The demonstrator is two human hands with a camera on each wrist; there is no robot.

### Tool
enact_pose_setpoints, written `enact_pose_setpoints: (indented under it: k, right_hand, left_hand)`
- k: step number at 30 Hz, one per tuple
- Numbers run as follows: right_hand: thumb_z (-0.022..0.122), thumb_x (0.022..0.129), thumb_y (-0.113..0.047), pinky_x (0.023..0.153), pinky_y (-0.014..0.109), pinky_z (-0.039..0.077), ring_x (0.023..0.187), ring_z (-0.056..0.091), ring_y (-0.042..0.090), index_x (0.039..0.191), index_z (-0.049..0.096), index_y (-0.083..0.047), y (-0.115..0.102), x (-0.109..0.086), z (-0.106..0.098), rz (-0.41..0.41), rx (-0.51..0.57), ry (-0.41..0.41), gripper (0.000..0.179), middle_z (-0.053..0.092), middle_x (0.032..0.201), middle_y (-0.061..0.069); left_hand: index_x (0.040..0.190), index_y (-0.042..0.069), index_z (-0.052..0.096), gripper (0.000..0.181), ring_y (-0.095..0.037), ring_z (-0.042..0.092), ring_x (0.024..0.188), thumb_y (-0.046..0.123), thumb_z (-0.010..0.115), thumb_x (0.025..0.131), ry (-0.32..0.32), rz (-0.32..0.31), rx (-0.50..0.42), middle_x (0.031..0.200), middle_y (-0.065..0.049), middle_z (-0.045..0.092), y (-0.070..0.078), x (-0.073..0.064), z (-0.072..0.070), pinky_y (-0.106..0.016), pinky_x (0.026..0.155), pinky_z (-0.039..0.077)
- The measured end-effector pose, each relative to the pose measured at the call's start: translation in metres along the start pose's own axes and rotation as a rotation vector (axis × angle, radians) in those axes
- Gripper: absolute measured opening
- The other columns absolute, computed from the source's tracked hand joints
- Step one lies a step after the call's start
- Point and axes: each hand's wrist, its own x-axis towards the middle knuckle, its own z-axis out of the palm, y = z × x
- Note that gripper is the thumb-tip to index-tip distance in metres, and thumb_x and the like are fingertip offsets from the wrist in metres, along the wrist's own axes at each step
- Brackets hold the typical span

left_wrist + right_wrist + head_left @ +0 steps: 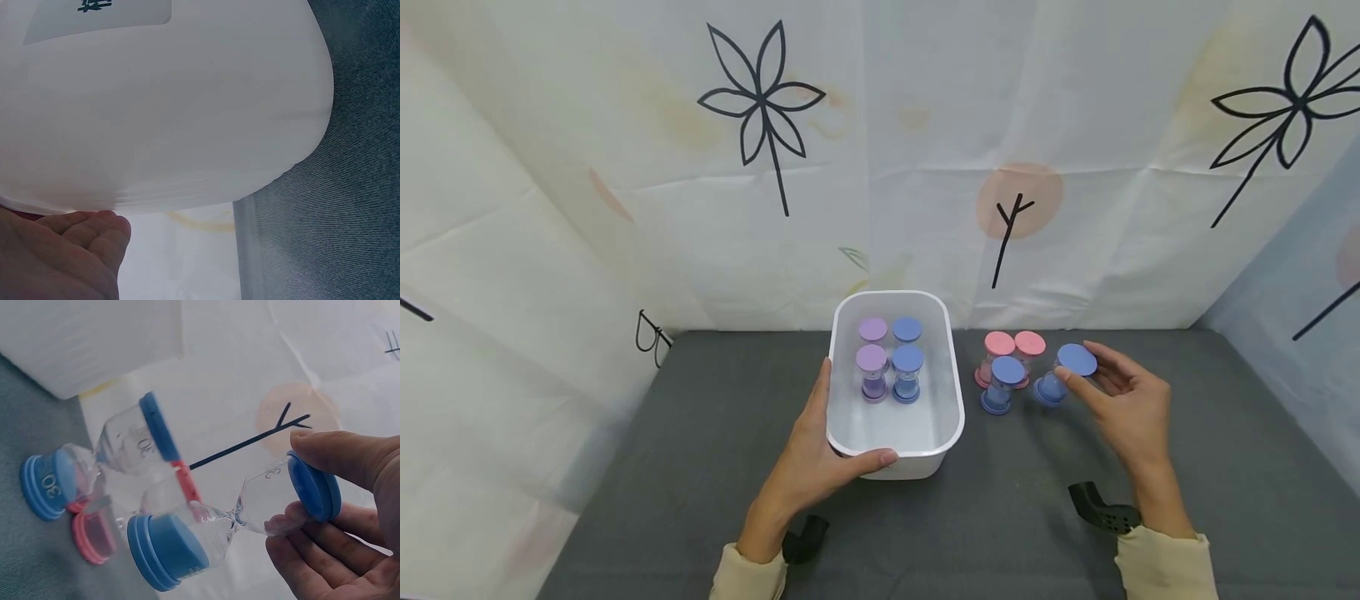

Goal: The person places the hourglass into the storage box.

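Note:
My left hand (811, 457) holds a white plastic bin (887, 429) at its near left corner, thumb along the front and fingers against the left side. Inside the bin stand two purple hourglasses (872, 358) and two blue hourglasses (907, 360). To the bin's right, my right hand (1131, 410) pinches a blue sand hourglass (1077, 360) by its top cap between thumb and fingers. That hourglass leans, its blue sand in the lower bulb (181, 550). Just left of it, another blue hourglass (1007, 372) stands in front of two pink hourglasses (999, 343).
A dark grey cloth covers the table (1000, 517). Behind it hangs a pale curtain (895, 208) with plant drawings, which also runs along both sides. The bin's outer wall carries a label (100, 19).

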Motion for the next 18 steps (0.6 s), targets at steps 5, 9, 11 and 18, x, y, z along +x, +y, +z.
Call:
enact_pose_setpoints:
  k: [5,9,11,18]
  right_hand:
    - [0.087,0.078,-0.001,0.088,0.013,0.049,0.101,0.066,-0.002,0.127,0.070,0.000,-0.015,-0.004,-0.002,-0.056,0.029,0.024,0.052,0.070,0.116,0.000]
    - [0.086,0.076,0.006,0.090,0.014,0.049,0.104,0.067,0.002,0.126,0.070,0.001,-0.027,-0.006,-0.002,-0.128,0.076,0.026,0.053,0.071,0.116,-0.001]
    - [0.085,0.075,0.010,0.090,0.015,0.049,0.105,0.068,0.004,0.127,0.069,0.001,-0.036,-0.007,-0.002,-0.181,0.101,0.009,0.054,0.071,0.117,0.000]
    - [0.081,0.073,0.019,0.093,0.020,0.050,0.109,0.069,0.012,0.125,0.068,0.008,-0.074,-0.006,-0.005,-0.369,0.171,-0.099,0.055,0.070,0.120,0.004]
  left_hand:
    - [0.164,0.020,0.003,0.138,-0.017,0.040,0.140,0.032,0.098,0.066,-0.007,0.003,0.002,0.164,0.004,0.023,-0.003,0.001,-0.001,-0.051,0.109,0.039]
    - [0.164,0.020,0.003,0.138,-0.020,0.041,0.140,0.030,0.099,0.065,-0.007,0.014,-0.010,0.164,0.003,0.023,-0.004,0.002,0.000,-0.049,0.108,0.040]
    - [0.164,0.020,0.003,0.138,-0.019,0.041,0.140,0.029,0.099,0.065,-0.004,0.014,-0.012,0.164,0.003,0.023,-0.004,0.002,0.000,-0.049,0.108,0.040]
    - [0.164,0.022,0.003,0.135,-0.015,0.040,0.140,0.035,0.097,0.068,-0.001,0.002,-0.012,0.164,0.007,0.023,-0.001,0.001,0.001,-0.055,0.108,0.038]
